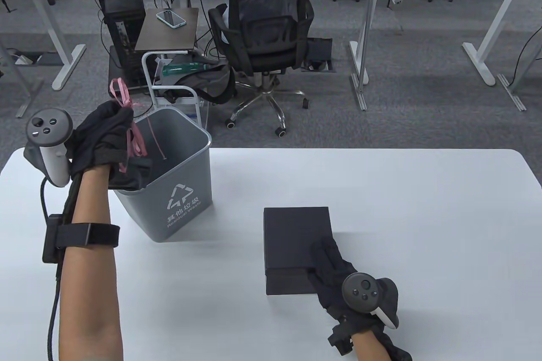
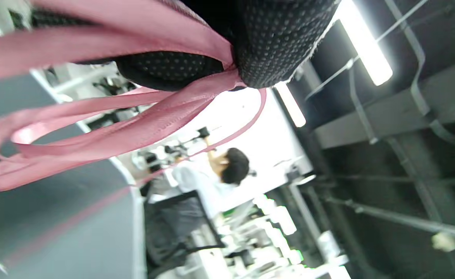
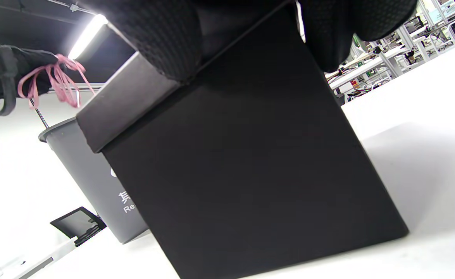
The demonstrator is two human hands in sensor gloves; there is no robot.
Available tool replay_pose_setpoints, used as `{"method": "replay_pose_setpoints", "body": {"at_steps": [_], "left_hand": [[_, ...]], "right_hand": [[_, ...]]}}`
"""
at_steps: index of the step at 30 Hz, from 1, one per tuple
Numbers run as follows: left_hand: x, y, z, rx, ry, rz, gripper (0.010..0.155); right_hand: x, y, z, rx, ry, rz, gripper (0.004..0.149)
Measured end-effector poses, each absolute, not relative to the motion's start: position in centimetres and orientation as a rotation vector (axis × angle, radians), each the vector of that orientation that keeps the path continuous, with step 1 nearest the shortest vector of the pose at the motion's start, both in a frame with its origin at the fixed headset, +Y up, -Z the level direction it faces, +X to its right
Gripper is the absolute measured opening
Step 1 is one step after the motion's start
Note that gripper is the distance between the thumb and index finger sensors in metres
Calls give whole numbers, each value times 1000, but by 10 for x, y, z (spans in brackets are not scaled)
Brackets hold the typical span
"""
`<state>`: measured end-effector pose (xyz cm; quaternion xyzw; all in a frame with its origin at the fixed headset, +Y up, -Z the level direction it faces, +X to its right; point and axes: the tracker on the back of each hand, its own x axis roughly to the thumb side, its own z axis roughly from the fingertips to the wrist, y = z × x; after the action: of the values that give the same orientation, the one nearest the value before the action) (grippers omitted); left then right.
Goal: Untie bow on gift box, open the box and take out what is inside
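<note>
A black gift box [image 1: 295, 246] [image 3: 250, 162] stands shut on the white table, its lid on and no ribbon around it. My right hand [image 1: 332, 270] lies on the box's near right corner, fingers over the lid edge and thumb at the side, holding it. My left hand [image 1: 108, 136] is raised over the grey bin and grips the bunched pink ribbon [image 1: 127, 124] [image 2: 115, 128] [image 3: 53, 83], whose loops and ends hang from my fist. What is inside the box is hidden.
A grey waste bin [image 1: 169, 174] [image 3: 92, 174] stands on the table at the left, open-topped, under my left hand. Beyond the white table [image 1: 381, 191] a person sits in a black office chair [image 1: 266, 35] at a desk.
</note>
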<state>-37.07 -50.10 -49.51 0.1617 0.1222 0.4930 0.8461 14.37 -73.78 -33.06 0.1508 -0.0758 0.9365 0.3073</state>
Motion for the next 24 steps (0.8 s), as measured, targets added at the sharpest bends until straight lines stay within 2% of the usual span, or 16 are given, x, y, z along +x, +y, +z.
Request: {"method": "replay_pose_setpoints", "body": {"at_steps": [2,3,5,7,18,21,24], "left_hand": [[-372,-508,-502,253,313,966,43],[-372,-513,-505,169,323,942,50],[-372,-518,-510,36,317,954,64],[-371,-522,-512,-16,284,1023,71],[-366,-517,-493,58,153,1170,79],[-353,-510,-475,142,44,1198,79],[-324,-509,-442,175,-139,1165,81]], "right_hand": [[143,-738,-331,399,-198,2477,68],[144,-738,-331,400,-197,2477,68],[144,-738,-331,401,-197,2475,68],[144,-738,-331,402,-195,2475,68],[143,-738,-331,402,-197,2474,68],[144,-738,-331,402,-197,2472,68],[144,-739,-331,404,-198,2468,68]]}}
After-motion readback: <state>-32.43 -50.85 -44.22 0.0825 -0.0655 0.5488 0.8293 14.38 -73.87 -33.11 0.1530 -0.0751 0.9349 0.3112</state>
